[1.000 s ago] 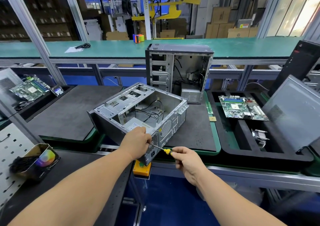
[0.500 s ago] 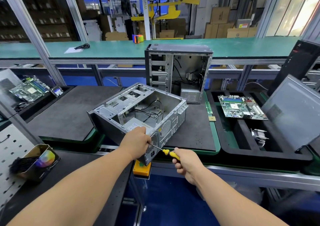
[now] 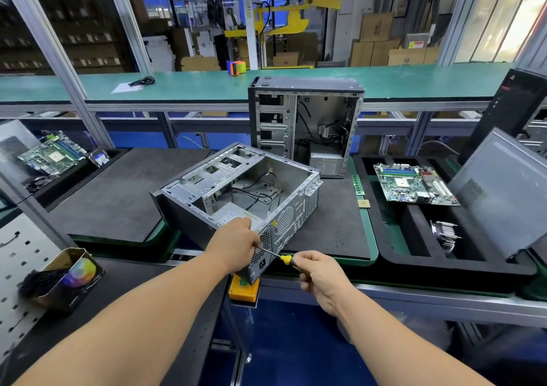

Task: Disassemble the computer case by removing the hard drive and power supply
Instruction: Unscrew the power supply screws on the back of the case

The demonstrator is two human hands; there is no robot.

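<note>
At six o'clock, left hand [image 3: 236, 242] gripped the computer case [image 3: 236, 196], right hand [image 3: 318, 270] clamped a screwdriver [image 3: 282, 257] at its rear; power supply [image 3: 236, 217] remained inside

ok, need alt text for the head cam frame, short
A person's left hand steadies the near corner of an open computer case lying on its side, while the right hand holds a yellow-handled screwdriver to its rear panel. A second open case stands upright behind, and a circuit board lies in a black tray at right.
</note>
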